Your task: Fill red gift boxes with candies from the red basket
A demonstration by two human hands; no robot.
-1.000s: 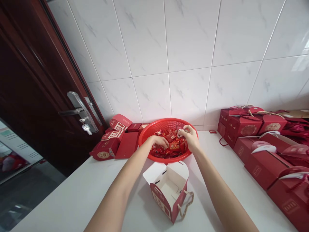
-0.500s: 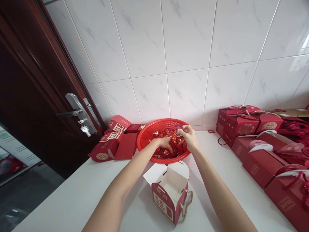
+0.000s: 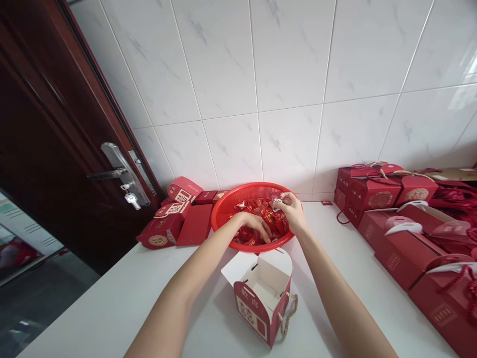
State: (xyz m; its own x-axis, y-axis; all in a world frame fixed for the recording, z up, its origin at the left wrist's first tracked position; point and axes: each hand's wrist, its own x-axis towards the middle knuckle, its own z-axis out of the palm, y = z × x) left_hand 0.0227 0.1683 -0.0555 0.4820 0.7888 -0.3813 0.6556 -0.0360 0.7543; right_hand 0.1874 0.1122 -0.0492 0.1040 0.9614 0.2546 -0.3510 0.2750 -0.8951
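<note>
My left hand [image 3: 258, 225] reaches into a red plastic basket [image 3: 222, 200], fingers apart and pointing down among red-wrapped candies [image 3: 257, 205]. Nothing shows in its grasp, though the fingertips are partly hidden. At the basket's right rim, my right hand [image 3: 292, 211] pinches a small wrapped candy [image 3: 276, 202] with a white patch on its clear-and-red wrapper. Between my forearms stands a red gift box [image 3: 249, 313], its flaps up and its white inside bare. A twisted rope handle [image 3: 289, 318] hangs from its right side.
Several red boxes [image 3: 164, 226] sit left of the basket, close to a dark door [image 3: 74, 124] with keys in its lock. More red boxes [image 3: 400, 248] line the right side of the white table [image 3: 149, 293]. A tiled wall [image 3: 231, 149] rises behind.
My left hand has shifted slightly right and toward me within the basket, its fingers now more spread. The right hand stays almost still with the candy.
</note>
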